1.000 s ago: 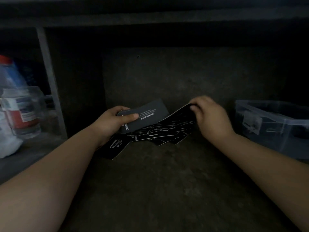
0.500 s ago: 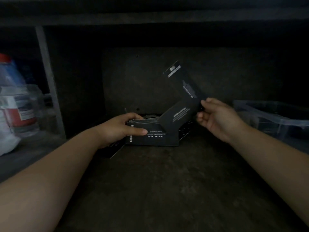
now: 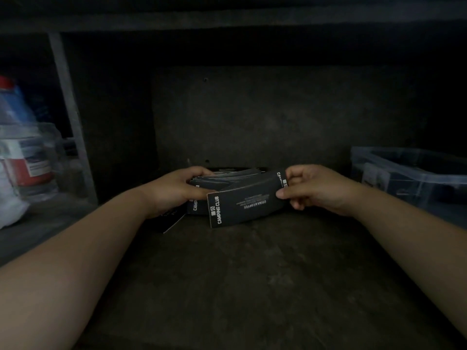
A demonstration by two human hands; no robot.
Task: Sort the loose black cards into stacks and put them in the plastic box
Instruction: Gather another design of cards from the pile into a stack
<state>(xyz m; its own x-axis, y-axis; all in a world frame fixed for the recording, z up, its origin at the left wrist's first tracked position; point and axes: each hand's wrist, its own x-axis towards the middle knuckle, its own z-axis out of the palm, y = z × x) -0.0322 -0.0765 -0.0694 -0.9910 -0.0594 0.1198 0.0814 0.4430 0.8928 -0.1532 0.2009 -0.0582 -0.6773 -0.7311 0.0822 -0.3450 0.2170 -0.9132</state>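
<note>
Mostly the action sits at the far edge of the dark surface [image 3: 252,274], close against the back wall [image 3: 252,117]. The left hand [image 3: 174,190] has its fingers curled over the top of a stack [image 3: 222,176] of black cards, with the thumb pressed on the front, holding the left end of it. The right hand [image 3: 313,188] pinches the right end of a single card [image 3: 247,205] between thumb and curled fingers. This card lies lengthwise in front of the stack and is slightly tilted, its left end lower and overlapping the stack just beside the left thumb. White print reading "CAMPING CLUB" runs along that left end.

A loose card [image 3: 174,223] lies flat under the left wrist, one corner poking out toward the near edge.

The plastic box [image 3: 394,183] stands at the far right edge, apart from the right hand, with its top open. Its contents are too dark to make out.

Left of the hands, an upright metal post [image 3: 70,109] bounds the space. Beyond it stands a clear bottle [image 3: 22,157] with a red and white label. A dark board [image 3: 227,21] runs across overhead. Bare surface stretches between the forearms from the cards to the near edge.
</note>
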